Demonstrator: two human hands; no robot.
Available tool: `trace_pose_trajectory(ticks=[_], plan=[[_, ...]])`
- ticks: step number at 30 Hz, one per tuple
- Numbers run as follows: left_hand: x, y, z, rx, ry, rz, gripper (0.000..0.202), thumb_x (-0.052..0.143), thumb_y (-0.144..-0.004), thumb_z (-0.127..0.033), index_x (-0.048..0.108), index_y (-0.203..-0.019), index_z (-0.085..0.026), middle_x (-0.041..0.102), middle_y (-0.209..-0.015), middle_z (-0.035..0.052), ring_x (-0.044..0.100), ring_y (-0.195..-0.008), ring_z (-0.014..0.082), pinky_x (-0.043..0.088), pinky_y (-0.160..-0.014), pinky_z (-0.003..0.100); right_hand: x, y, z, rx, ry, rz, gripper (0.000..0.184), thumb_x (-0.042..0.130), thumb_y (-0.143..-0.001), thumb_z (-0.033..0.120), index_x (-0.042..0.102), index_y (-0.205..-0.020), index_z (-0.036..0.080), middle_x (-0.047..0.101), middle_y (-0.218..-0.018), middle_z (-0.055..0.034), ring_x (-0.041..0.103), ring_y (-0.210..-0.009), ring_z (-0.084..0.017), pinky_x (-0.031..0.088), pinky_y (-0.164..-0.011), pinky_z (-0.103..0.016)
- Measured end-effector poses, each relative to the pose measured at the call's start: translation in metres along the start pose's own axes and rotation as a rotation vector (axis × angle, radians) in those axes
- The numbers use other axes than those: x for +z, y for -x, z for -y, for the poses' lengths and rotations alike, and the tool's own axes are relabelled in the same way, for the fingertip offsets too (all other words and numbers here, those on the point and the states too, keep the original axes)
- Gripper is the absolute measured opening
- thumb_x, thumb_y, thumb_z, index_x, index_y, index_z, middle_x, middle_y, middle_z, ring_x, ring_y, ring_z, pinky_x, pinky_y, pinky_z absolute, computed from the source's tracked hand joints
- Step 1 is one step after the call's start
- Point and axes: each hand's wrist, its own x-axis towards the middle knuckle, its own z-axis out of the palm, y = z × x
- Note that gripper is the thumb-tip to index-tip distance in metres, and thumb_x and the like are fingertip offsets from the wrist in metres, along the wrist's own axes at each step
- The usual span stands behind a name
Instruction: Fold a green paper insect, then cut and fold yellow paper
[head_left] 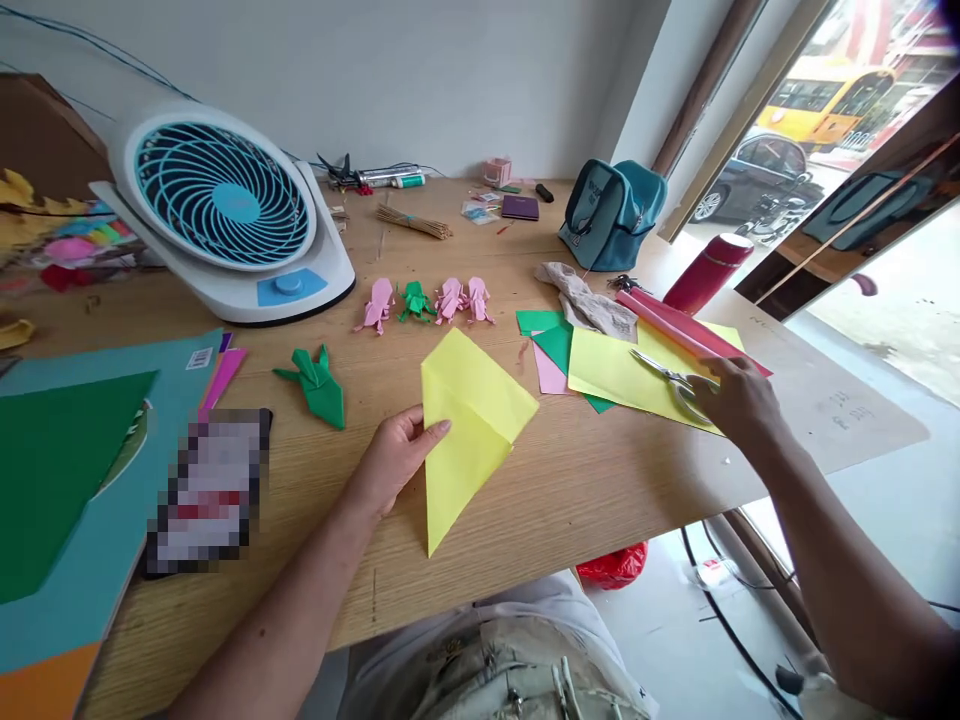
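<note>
My left hand pinches the left edge of a folded sheet of yellow paper, thumb on top, holding it tilted above the table. A crease runs across the sheet. Over to the right, my right hand has its fingers closed at the handles of a pair of scissors. The scissors rest on a larger yellow sheet, their blades pointing left. Green paper pieces and a pink one stick out from under that sheet. A green folded paper crane lies left of my left hand.
Small folded paper figures, pink and green, stand in a row. A fan, a phone and a teal folder are leftward. A red roll, red bottle and blue bag are rightward.
</note>
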Motion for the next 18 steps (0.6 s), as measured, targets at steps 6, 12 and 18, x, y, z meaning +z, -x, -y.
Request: trace_pose_trajectory(ticks=[6, 12, 18], plan=[[0.009, 0.001, 0.003, -0.014, -0.004, 0.084, 0.047, 0.086, -0.060, -0.046, 0.070, -0.092, -0.015, 0.076, -0.086, 0.0072, 0.069, -0.073, 0.0210, 0.053, -0.068, 0.030, 0.000, -0.003, -0.033, -0.083, 0.164, 0.239, 0.023, 0.062, -0.084, 0.033, 0.067, -0.098, 0.016, 0.064, -0.091, -0.0156, 0.053, -0.074, -0.023, 0.036, -0.067, -0.035], [0.008, 0.002, 0.009, 0.176, -0.419, 0.038, 0.031, 0.070, -0.079, -0.033, 0.064, -0.106, -0.019, 0.074, -0.093, 0.0056, 0.069, -0.083, 0.0220, 0.053, -0.074, 0.031, 0.002, -0.012, -0.034, -0.076, 0.215, 0.290, 0.027, 0.061, -0.086, 0.037, 0.063, -0.097, 0.014, 0.063, -0.086, -0.0153, 0.051, -0.073, -0.021, 0.036, -0.067, -0.033], [0.015, 0.008, 0.011, 0.555, -1.151, -0.133, 0.061, 0.068, -0.079, -0.012, 0.049, -0.138, -0.018, 0.061, -0.127, 0.0139, 0.057, -0.117, 0.0294, 0.045, -0.101, 0.046, -0.014, 0.010, -0.023, -0.051, 0.275, 0.229, 0.031, 0.058, -0.090, 0.037, 0.064, -0.105, 0.011, 0.064, -0.104, -0.0234, 0.056, -0.086, -0.027, 0.038, -0.071, -0.037]])
